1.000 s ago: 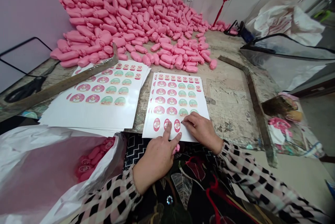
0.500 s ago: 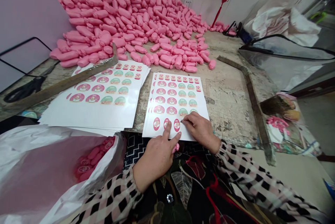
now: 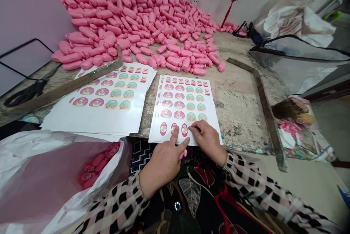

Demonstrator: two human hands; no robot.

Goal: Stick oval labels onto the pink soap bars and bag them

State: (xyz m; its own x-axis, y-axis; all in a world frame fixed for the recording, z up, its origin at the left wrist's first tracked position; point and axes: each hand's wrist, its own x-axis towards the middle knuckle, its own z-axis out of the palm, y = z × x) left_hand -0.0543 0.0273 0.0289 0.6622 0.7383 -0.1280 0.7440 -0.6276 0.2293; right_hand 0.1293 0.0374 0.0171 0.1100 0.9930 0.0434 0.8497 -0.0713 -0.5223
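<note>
A sheet of stickers [image 3: 184, 99] lies at the table's front edge, on top of other sheets. My left hand [image 3: 165, 161] rests over its lower edge, index and middle fingers stretched onto the paper. From under that palm peeks the end of a small pink bottle [image 3: 183, 153], its body hidden by the curled fingers. My right hand [image 3: 207, 137] is pinched at the right edge of an oval pink sticker [image 3: 185, 129]. A tiny dark tip shows at the fingertips; what it is, I cannot make out.
Pink bottles [image 3: 142, 15] are heaped at the back. More sticker sheets [image 3: 95, 117] lie left under a wooden bar [image 3: 62, 86], near black scissors [image 3: 27, 93]. An open bag [image 3: 41, 175] holds labelled pink bottles. An angled bar [image 3: 264, 99] stands right.
My right hand and forearm have shifted slightly left, with the fingertips still at the oval sticker. My left hand stays in place.
</note>
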